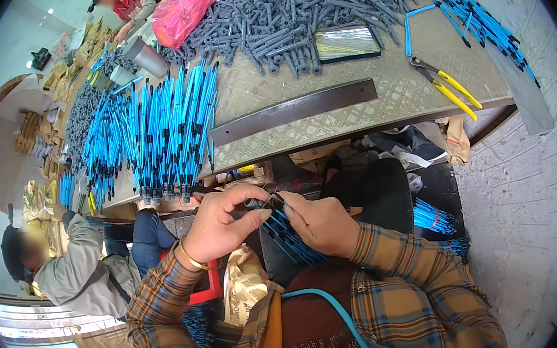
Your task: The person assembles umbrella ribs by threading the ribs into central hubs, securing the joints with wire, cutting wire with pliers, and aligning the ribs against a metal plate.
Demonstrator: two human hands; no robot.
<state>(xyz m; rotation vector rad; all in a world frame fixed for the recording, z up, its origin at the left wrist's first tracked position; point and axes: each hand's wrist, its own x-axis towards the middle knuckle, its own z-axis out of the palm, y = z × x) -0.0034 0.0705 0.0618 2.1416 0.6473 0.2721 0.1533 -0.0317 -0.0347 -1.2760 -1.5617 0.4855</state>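
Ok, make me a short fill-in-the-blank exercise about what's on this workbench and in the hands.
1. Both hands, left hand and right hand, hold a bundle of thin ____ tubes.
2. The pliers on the table have ____ handles.
3. The heap of plastic parts at the table's far side is ____.
4. The left wrist wears a gold ____.

Missing words: blue; yellow; grey; bangle

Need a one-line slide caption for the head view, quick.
Left hand and right hand work a grey fitting onto a bundle of blue tubes, below a table of blue tubes and grey fittings.
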